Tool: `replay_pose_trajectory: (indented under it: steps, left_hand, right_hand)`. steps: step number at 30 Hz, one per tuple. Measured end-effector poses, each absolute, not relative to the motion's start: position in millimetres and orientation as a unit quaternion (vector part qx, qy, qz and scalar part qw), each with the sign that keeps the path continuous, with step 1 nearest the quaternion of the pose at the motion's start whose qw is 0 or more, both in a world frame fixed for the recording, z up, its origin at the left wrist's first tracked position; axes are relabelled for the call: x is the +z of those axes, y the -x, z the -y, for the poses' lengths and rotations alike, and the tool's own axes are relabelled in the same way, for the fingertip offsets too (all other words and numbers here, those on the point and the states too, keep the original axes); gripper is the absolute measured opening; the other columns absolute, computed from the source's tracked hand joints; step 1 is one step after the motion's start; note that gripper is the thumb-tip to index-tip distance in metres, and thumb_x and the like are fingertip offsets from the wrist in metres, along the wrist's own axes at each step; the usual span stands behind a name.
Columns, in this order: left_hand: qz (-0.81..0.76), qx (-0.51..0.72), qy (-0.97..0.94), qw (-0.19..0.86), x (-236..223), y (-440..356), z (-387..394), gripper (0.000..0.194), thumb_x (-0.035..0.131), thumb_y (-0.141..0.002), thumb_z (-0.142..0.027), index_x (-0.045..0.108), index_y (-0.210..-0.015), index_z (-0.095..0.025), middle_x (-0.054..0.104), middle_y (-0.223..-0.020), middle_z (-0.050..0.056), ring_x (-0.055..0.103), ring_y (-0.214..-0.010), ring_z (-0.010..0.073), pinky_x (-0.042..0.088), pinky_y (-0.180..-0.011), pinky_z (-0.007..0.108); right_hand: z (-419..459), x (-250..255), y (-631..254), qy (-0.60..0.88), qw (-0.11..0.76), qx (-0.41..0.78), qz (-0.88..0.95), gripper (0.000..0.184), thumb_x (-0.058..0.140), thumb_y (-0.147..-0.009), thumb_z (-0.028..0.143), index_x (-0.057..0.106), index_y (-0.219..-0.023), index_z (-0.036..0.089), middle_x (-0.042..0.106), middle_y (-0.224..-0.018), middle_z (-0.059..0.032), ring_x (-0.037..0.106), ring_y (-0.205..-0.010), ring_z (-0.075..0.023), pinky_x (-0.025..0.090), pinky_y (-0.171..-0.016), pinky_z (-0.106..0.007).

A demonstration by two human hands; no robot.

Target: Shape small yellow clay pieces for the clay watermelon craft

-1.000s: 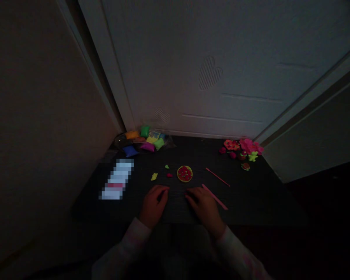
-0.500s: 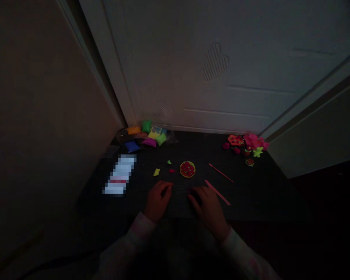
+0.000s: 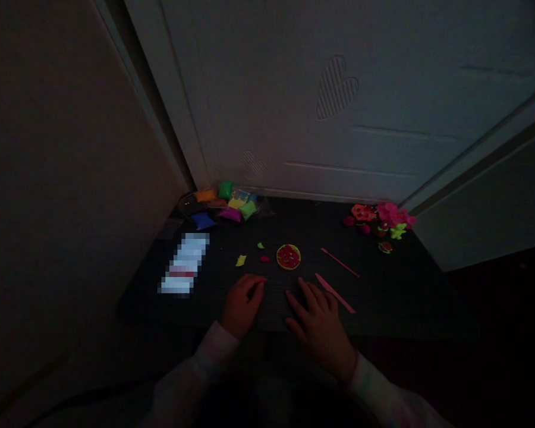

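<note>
In the dim head view my left hand (image 3: 244, 304) rests at the front of the dark table, fingers curled and thumb bent to the index fingertip. Whether something small sits in that pinch cannot be made out. My right hand (image 3: 320, 324) lies palm down with its fingers spread, holding nothing. Just beyond the hands is a small round clay pizza (image 3: 288, 257) with a yellow rim and red top. Left of it lie a red clay bit (image 3: 264, 259), a green scrap (image 3: 261, 245) and a yellow scrap (image 3: 241, 260). Beside my right hand is a pink modelling knife (image 3: 335, 293).
A thinner pink tool (image 3: 340, 263) lies farther right. Packets of coloured clay (image 3: 229, 214) sit at the back left, above a pixelated bright rectangle (image 3: 185, 264). Finished clay pieces (image 3: 390, 215) cluster at the back right. A white door (image 3: 285, 89) stands behind the table (image 3: 396, 303).
My right hand has opened from curled fingers to spread ones. My left hand keeps its curled pose. The whole view has shifted slightly.
</note>
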State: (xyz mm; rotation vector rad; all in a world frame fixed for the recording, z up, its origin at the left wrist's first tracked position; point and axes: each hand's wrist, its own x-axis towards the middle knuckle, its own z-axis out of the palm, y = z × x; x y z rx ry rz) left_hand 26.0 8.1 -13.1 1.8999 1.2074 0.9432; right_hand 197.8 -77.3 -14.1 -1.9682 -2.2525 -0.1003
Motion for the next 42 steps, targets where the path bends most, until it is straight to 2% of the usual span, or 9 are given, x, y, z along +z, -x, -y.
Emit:
replay_pose_trajectory:
  steps: [4,8,19,23,27,31,35,39,42]
  left_hand:
    - [-0.463,0.363,-0.732,0.343,-13.2,-25.8,-7.7,0.018,0.047,-0.079,-0.02,0.064,-0.083,-0.016,0.064,-0.081,0.005,0.061,-0.079,0.0151,0.048,-0.072,0.027]
    - [-0.464,0.359,-0.733,0.343,-13.4,-26.3,-7.8,0.018,0.046,-0.08,-0.019,0.064,-0.082,-0.016,0.065,-0.081,0.006,0.06,-0.079,0.0152,0.048,-0.073,0.027]
    - [-0.467,0.359,-0.73,0.348,-11.6,-25.9,-7.5,0.018,0.047,-0.079,-0.019,0.065,-0.082,-0.015,0.064,-0.081,0.006,0.061,-0.078,0.0154,0.049,-0.071,0.027]
    - [-0.467,0.364,-0.726,0.349,-11.1,-26.8,-7.6,0.018,0.047,-0.079,-0.019,0.065,-0.082,-0.017,0.065,-0.08,0.005,0.061,-0.077,0.0153,0.049,-0.069,0.027]
    - [-0.467,0.364,-0.727,0.347,-11.1,-26.5,-7.9,0.018,0.048,-0.078,-0.019,0.065,-0.082,-0.017,0.065,-0.08,0.005,0.061,-0.077,0.0155,0.049,-0.069,0.027]
    - [-0.465,0.363,-0.73,0.345,-10.6,-26.0,-7.3,0.017,0.047,-0.079,-0.019,0.065,-0.082,-0.018,0.065,-0.081,0.005,0.061,-0.078,0.0151,0.049,-0.071,0.027]
    - [-0.467,0.357,-0.732,0.343,-11.0,-26.4,-7.3,0.018,0.047,-0.079,-0.018,0.064,-0.082,-0.017,0.065,-0.081,0.005,0.061,-0.078,0.0149,0.048,-0.072,0.026]
    - [-0.466,0.356,-0.733,0.344,-12.3,-26.7,-8.0,0.018,0.047,-0.079,-0.018,0.065,-0.082,-0.017,0.065,-0.081,0.005,0.061,-0.079,0.015,0.048,-0.073,0.027]
    - [-0.468,0.358,-0.731,0.344,-12.3,-26.3,-7.5,0.018,0.047,-0.079,-0.019,0.064,-0.083,-0.016,0.065,-0.083,0.006,0.06,-0.08,0.0155,0.048,-0.073,0.028]
  right_hand:
    - [77.4,-13.2,-198.5,0.678,0.074,-0.037,0.73,0.042,0.04,-0.084,0.047,0.049,-0.121,0.029,0.04,-0.135,-0.0128,0.037,-0.121,-0.029,0.029,-0.09,-0.045]
    - [77.7,-12.6,-199.3,0.653,0.068,-0.03,0.754,0.042,0.041,-0.084,0.046,0.045,-0.123,0.033,0.039,-0.136,-0.0105,0.039,-0.12,-0.0275,0.03,-0.091,-0.045]
    - [74.6,-12.6,-199.4,0.678,0.075,-0.028,0.731,0.043,0.039,-0.083,0.049,0.05,-0.12,0.029,0.04,-0.135,-0.0131,0.036,-0.122,-0.0287,0.028,-0.092,-0.045]
    - [76.2,-12.5,-198.5,0.645,0.072,-0.016,0.761,0.042,0.039,-0.084,0.047,0.046,-0.123,0.032,0.039,-0.136,-0.011,0.038,-0.121,-0.0267,0.028,-0.093,-0.045]
    - [76.2,-11.1,-198.1,0.674,0.075,-0.03,0.734,0.043,0.041,-0.083,0.046,0.049,-0.122,0.029,0.04,-0.135,-0.014,0.037,-0.121,-0.0293,0.028,-0.092,-0.046]
    - [75.3,-9.8,-197.9,0.635,0.068,-0.012,0.769,0.042,0.042,-0.083,0.045,0.047,-0.123,0.031,0.04,-0.135,-0.0108,0.038,-0.12,-0.0275,0.028,-0.092,-0.045]
    - [73.5,-8.3,-198.1,0.67,0.074,-0.021,0.738,0.043,0.041,-0.083,0.047,0.051,-0.12,0.028,0.041,-0.134,-0.0136,0.036,-0.121,-0.0302,0.028,-0.093,-0.047]
    - [73.7,-7.4,-196.2,0.638,0.074,0.001,0.766,0.044,0.041,-0.083,0.047,0.047,-0.123,0.03,0.039,-0.136,-0.011,0.037,-0.121,-0.0277,0.027,-0.094,-0.045]
    - [73.3,-7.9,-195.6,0.665,0.077,-0.01,0.742,0.043,0.041,-0.083,0.048,0.05,-0.121,0.029,0.04,-0.135,-0.0124,0.036,-0.121,-0.0293,0.027,-0.094,-0.046]
